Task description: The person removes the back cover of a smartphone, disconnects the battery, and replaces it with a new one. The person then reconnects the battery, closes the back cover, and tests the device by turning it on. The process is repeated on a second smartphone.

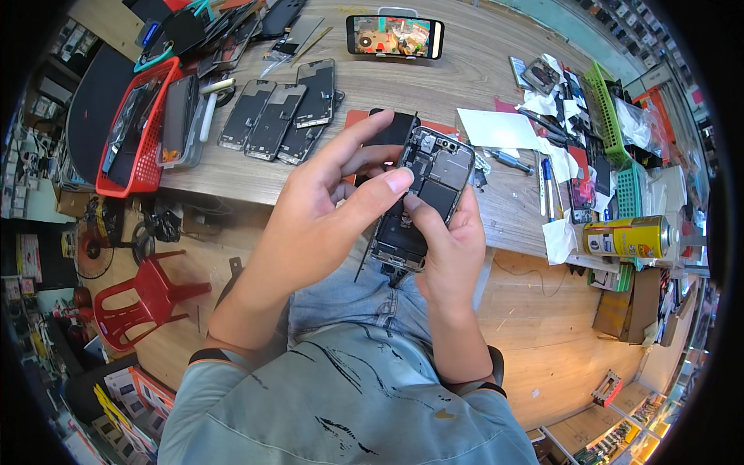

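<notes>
Above my lap, at the table's front edge, I hold an opened smartphone [442, 172] tilted, its inner boards and battery facing up. My right hand [453, 248] is closed round its lower right side, the thumb pressing on the inside. My left hand [329, 198] grips the left edge. Its thumb lies on the phone's inner parts, and the other fingers curl behind, partly hidden. Beyond those fingers shows a black flat panel [393, 128] over a red mat [355, 118]. A thin dark edge [362, 262] sticks out below the phone's left side; what it belongs to is hidden.
Several phone screens [273, 116] lie at the left by a red basket [159, 159] and a clear box. A propped phone [395, 36] stands at the back. At right are white paper [496, 128], tweezers, pens, a yellow can [626, 236] and green baskets [607, 112]. A red chair [143, 298] stands below left.
</notes>
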`<state>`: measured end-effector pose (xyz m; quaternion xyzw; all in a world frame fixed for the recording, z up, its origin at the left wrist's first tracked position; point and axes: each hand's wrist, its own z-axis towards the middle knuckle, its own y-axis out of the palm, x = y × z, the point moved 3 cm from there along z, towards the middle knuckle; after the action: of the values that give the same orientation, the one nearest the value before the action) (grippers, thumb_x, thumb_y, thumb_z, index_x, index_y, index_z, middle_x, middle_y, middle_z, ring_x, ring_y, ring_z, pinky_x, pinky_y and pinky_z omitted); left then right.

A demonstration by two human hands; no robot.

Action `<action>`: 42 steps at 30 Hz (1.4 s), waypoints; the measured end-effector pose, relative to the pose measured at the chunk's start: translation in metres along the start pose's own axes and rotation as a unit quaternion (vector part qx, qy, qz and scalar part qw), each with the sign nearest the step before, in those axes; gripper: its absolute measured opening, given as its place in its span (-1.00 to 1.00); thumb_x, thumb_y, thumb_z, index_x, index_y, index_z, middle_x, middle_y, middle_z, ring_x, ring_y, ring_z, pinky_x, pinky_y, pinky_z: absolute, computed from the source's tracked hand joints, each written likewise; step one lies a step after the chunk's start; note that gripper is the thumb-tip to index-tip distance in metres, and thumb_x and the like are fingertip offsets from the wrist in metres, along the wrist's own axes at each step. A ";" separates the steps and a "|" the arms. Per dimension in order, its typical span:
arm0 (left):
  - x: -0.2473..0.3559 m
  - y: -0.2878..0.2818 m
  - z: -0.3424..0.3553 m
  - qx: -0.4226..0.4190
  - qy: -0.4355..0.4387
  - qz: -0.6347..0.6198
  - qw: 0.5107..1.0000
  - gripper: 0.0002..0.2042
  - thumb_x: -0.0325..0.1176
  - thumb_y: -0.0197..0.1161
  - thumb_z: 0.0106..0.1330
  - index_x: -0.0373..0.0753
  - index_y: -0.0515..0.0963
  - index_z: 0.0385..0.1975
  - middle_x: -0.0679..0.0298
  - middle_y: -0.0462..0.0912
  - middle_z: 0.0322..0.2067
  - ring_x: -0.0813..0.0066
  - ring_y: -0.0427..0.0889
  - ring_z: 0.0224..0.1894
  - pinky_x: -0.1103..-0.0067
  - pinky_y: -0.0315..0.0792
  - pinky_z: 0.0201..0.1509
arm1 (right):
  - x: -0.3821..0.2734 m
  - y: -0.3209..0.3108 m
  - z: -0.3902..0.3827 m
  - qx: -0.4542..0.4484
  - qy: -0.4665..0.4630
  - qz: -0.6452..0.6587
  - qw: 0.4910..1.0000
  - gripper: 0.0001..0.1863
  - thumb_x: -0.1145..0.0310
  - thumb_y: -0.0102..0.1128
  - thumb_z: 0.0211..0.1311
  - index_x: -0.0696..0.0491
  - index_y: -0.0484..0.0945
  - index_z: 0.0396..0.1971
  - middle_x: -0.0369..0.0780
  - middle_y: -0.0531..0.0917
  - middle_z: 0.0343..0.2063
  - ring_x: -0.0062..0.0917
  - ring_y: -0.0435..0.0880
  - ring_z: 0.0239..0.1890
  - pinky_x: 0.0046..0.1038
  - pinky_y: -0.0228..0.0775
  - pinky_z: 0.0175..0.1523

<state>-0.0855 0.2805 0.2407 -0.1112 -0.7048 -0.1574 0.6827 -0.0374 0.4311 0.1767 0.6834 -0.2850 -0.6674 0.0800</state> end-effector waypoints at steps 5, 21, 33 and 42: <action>-0.004 -0.002 0.003 0.008 0.007 0.022 1.000 -0.33 -0.26 0.36 0.51 -0.38 0.34 0.55 0.03 0.68 0.21 0.46 0.64 0.16 0.51 0.49 0.31 | 0.000 -0.002 -0.002 -0.032 0.007 0.002 0.999 -0.34 0.77 0.27 0.28 0.20 0.36 0.39 -0.17 0.71 0.14 -0.55 0.72 0.15 -0.47 0.57 0.28; -0.012 0.001 -0.006 0.062 0.082 0.157 0.982 -0.17 -0.46 0.54 0.29 -0.35 0.31 0.58 0.07 0.71 0.14 0.55 0.65 0.01 0.62 0.53 0.01 | -0.007 0.009 -0.009 -0.148 0.057 0.105 0.982 -0.32 0.17 -0.25 0.67 0.18 0.08 0.64 0.02 0.46 0.47 -0.27 0.49 0.50 -0.23 0.31 0.57; -0.001 0.024 -0.020 0.106 0.192 0.309 0.925 -0.01 -0.28 0.62 0.18 -0.42 0.23 0.60 0.02 0.78 0.06 0.46 0.74 -0.09 0.57 0.60 -0.06 | -0.001 0.011 -0.021 -0.095 0.024 0.144 0.985 -0.36 0.08 -0.29 0.68 0.10 0.21 0.58 -0.05 0.53 0.40 -0.29 0.58 0.40 -0.23 0.42 0.50; 0.008 0.041 -0.017 0.128 0.237 0.357 0.894 0.04 -0.26 0.67 0.14 -0.44 0.20 0.60 -0.02 0.76 0.01 0.39 0.77 -0.12 0.53 0.62 -0.10 | -0.003 0.006 -0.024 -0.128 -0.013 0.173 0.976 -0.39 0.06 -0.38 0.72 0.03 0.24 0.57 -0.12 0.48 0.46 -0.30 0.48 0.49 -0.19 0.28 0.61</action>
<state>-0.0553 0.3114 0.2516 -0.2258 -0.4488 0.1669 0.8484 -0.0158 0.4215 0.1843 0.5989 -0.3127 -0.6832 0.2773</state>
